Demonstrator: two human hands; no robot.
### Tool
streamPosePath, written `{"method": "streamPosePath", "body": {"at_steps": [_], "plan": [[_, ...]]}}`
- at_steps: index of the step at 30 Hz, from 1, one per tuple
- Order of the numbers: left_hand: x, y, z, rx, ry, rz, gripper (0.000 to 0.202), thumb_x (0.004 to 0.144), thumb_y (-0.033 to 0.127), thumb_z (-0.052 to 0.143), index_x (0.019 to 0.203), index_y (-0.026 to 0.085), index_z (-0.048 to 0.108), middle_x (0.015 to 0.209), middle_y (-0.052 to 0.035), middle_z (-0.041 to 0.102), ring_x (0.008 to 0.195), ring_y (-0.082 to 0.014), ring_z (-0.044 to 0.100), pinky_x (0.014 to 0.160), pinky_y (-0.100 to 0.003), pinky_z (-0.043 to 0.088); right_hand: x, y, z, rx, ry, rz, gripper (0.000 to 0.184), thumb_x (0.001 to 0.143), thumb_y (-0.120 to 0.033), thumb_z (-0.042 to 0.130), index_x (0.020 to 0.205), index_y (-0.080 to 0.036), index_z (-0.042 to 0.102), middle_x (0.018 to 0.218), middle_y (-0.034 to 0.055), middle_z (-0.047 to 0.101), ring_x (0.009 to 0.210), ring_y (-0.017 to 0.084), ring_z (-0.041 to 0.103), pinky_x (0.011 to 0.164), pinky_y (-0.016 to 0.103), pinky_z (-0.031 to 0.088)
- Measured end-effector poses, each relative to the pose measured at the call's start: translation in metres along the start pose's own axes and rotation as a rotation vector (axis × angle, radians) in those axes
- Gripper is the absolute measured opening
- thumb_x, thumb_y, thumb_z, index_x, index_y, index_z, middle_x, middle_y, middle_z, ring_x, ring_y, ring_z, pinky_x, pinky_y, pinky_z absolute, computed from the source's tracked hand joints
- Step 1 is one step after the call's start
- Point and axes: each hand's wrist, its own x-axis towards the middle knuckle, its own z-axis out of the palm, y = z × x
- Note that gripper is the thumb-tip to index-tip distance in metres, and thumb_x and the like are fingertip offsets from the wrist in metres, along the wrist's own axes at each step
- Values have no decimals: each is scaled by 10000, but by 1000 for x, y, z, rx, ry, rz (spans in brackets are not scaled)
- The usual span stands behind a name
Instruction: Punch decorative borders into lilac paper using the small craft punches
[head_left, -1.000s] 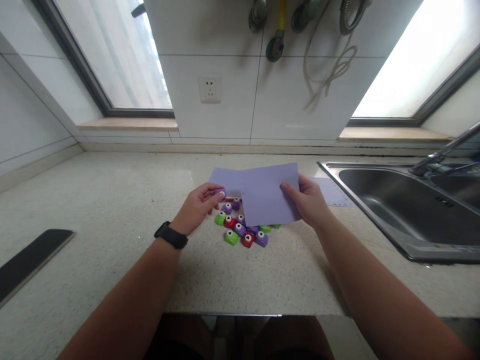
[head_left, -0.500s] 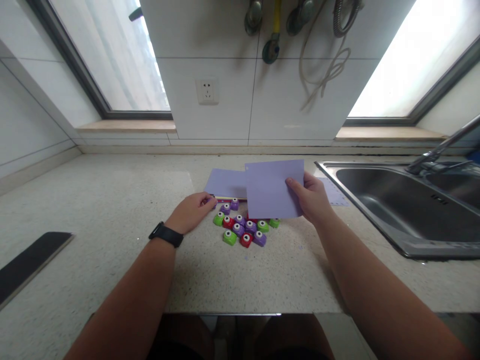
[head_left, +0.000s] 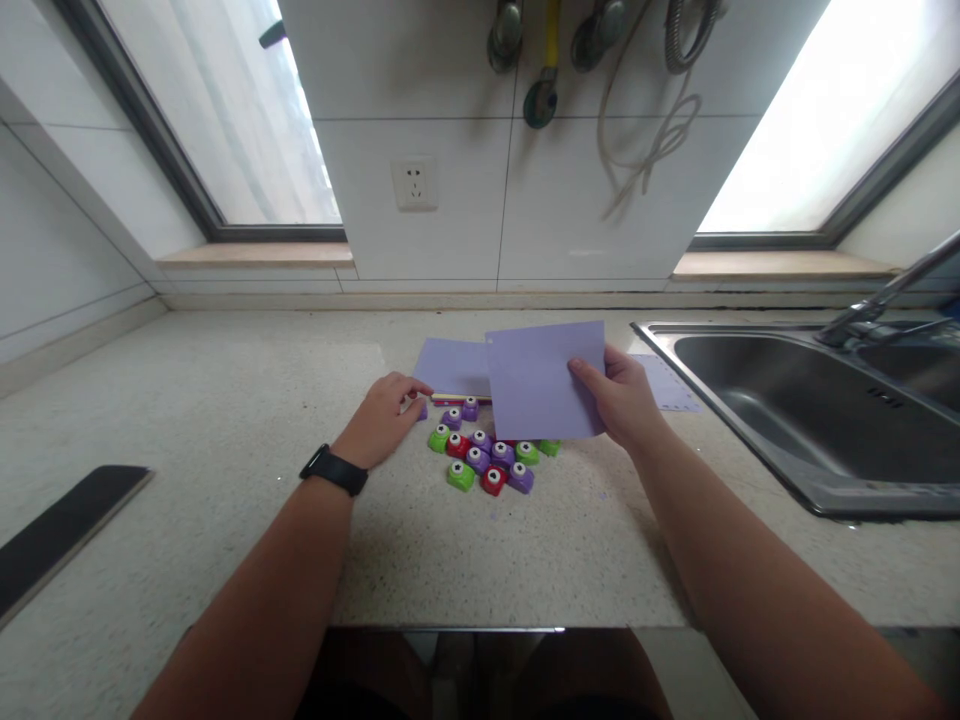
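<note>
My right hand (head_left: 624,395) grips a light purple sheet of paper (head_left: 544,385) by its right edge, thumb on top. A small punched mark shows at the sheet's upper left corner. My left hand (head_left: 382,415), with a black watch on the wrist, rests on the counter with thumb and index finger apart. Beside its fingertips a purple craft punch (head_left: 423,411) is partly hidden. Several more punches lie to the right: purple (head_left: 521,477), green (head_left: 460,475) and red (head_left: 493,480), with white round buttons. The held sheet covers some of them.
Behind the punches lies a stack of coloured paper (head_left: 452,365), purple on top. Another purple sheet (head_left: 664,383) with cut-outs along its edge lies near the steel sink (head_left: 652,345). A dark flat object (head_left: 67,525) is at the left on the speckled counter (head_left: 450,570).
My left index finger has lifted and straightened, and the thumb and finger have parted by the purple punch. The held sheet has shifted slightly left.
</note>
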Motion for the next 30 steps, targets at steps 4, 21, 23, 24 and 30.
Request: {"method": "streamPosePath", "body": {"at_steps": [4,21,23,24,30], "plan": [[-1,11,-3,-56,-42,119,152,955,272,614,1026,233,743,985,-56,670,976,-233,594,926,-437,471,0,-1,0,17,11,12,339,823,-422,803,1112,-254,752,1008,37,780,809,216,698,760,387,580],[-6,15,-8,55,-258,244,257,801,332,777,1050,270,754,980,-33,685,949,-233,602,920,-420,443,-3,-3,1,15,-34,-42,328,816,-413,825,1105,-270,766,1026,29,778,869,218,692,824,401,564],[-7,17,-9,56,-272,249,267,808,341,773,1064,268,747,1008,-30,688,977,-233,603,937,-420,433,-2,-1,0,15,-36,-51,320,815,-412,829,1098,-274,769,1009,23,780,852,214,689,808,395,561],[-7,19,-9,51,-278,254,272,812,344,770,1073,269,743,1024,-29,687,994,-233,602,945,-420,429,-2,0,-1,20,-36,-55,314,816,-406,829,1097,-278,770,1004,18,780,845,209,688,799,387,559],[-7,19,-7,59,-282,246,262,817,324,767,1073,270,746,1062,-32,670,1012,-235,588,965,-429,419,4,0,-9,97,83,-113,249,803,-358,848,1035,-287,790,957,-6,782,790,180,683,744,336,548]]}}
